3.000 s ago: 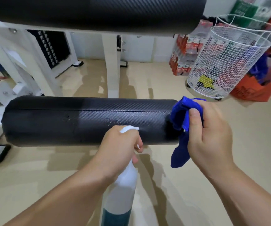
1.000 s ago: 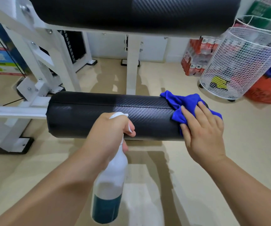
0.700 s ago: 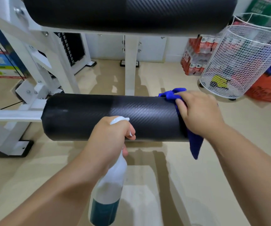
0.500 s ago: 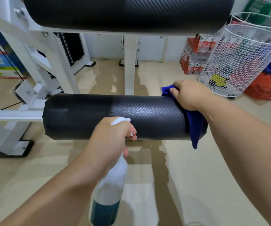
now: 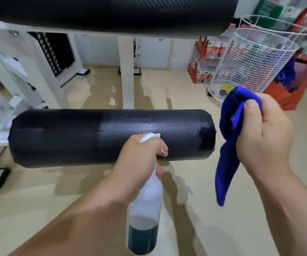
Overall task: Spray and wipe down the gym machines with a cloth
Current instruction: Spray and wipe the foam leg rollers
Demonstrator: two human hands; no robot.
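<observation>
The blue cloth (image 5: 230,141) is hanging just off the right end of the black roller pad (image 5: 110,137), pinched between thumb and curled fingers of the right hand (image 5: 265,137). The left hand (image 5: 139,159) is gripping a white spray bottle (image 5: 145,215) in front of the pad, covering its trigger. A second pad (image 5: 112,13) is running out of frame above. A wire basket (image 5: 252,60) is blurring the clutter behind.

Am standing in small gym room. Black padded roller (image 5: 112,137) on white steel machine frame (image 5: 38,71) is sitting before me, bigger black pad (image 5: 112,13) overhead, weight stack (image 5: 54,52) behind. Shrink-wrapped packs of bottled drinks (image 5: 202,65) are leaning by wall, white wire basket (image 5: 250,61) standing on beige floor (image 5: 213,209).
</observation>
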